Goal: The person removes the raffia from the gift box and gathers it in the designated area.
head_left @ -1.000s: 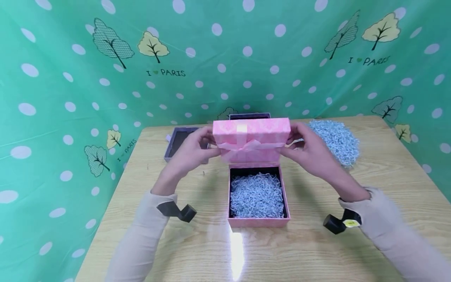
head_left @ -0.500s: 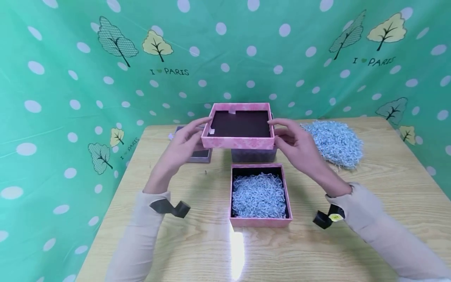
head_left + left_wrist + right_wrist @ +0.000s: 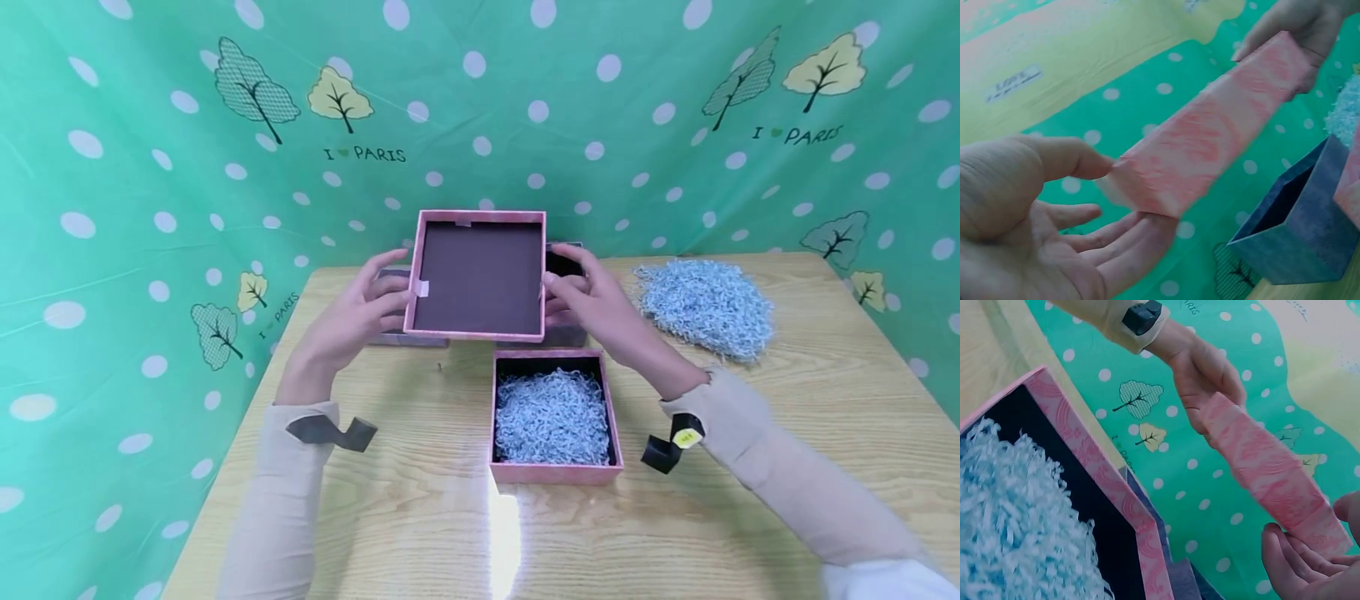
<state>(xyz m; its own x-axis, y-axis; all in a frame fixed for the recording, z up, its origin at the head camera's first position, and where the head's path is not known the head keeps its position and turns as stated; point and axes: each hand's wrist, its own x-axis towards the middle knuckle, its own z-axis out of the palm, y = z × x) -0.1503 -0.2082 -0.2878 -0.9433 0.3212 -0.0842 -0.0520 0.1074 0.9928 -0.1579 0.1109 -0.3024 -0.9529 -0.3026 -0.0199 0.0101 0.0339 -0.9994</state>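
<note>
Both hands hold a pink gift box lid (image 3: 480, 275) in the air, its dark inside facing the head view. My left hand (image 3: 345, 321) grips the lid's left side, thumb and fingers at the edge in the left wrist view (image 3: 1066, 212). On the opposite side, my right hand (image 3: 600, 304) pinches the edge, thumb toward the inner face. Below stands the pink box base (image 3: 557, 473), filled with light blue shredded paper (image 3: 552, 417). The patterned pink outer wall of the lid (image 3: 1272, 472) shows in the right wrist view.
Behind the lid stands a dark grey box (image 3: 1300, 225), partly hidden. A grey lid (image 3: 427, 341) lies to its left, mostly covered from view. At the back right is a heap of light blue shredded paper (image 3: 708, 304). A dotted green cloth (image 3: 540, 150) hangs behind the wooden table (image 3: 420, 517).
The lid has turned over, from its ribboned outer face showing to its dark inside facing the camera, and moved slightly left. Both hands have moved left with it.
</note>
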